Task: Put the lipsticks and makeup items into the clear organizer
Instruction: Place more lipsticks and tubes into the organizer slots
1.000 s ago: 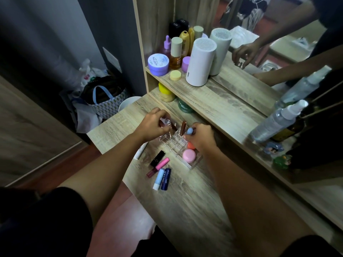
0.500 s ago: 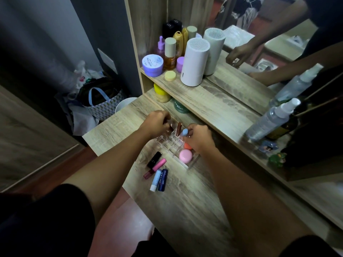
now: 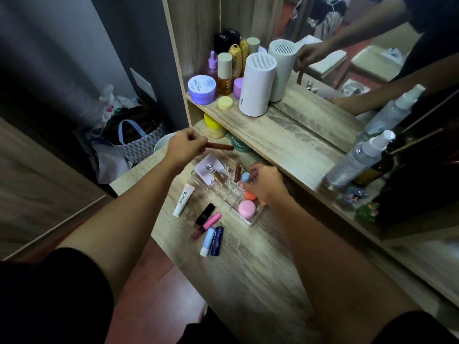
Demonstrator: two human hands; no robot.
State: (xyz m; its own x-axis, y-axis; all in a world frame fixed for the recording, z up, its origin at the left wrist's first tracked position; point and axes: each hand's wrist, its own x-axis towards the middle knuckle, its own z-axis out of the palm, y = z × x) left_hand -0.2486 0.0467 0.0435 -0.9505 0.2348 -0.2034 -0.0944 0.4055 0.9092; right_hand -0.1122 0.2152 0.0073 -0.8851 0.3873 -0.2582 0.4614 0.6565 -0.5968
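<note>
The clear organizer stands on the wooden desk, holding a brown tube, a blue-capped item, an orange item and a round pink jar. My left hand is raised above and left of it, shut on a brown lip gloss tube held level. My right hand rests on the organizer's right side, fingers at the blue-capped item. On the desk in front lie a white lip tube, a black lipstick, a pink gloss, a light blue balm and a dark blue balm.
A pink tray with a small glass bottle sits behind the organizer. The shelf above carries a white cylinder, jars and bottles. Spray bottles stand at the right by the mirror. Bags sit on the floor at left.
My left hand has lifted away from the organizer, up and to the left, now holding the brown lip gloss tube. The white lip tube is now uncovered. My right hand stays at the organizer.
</note>
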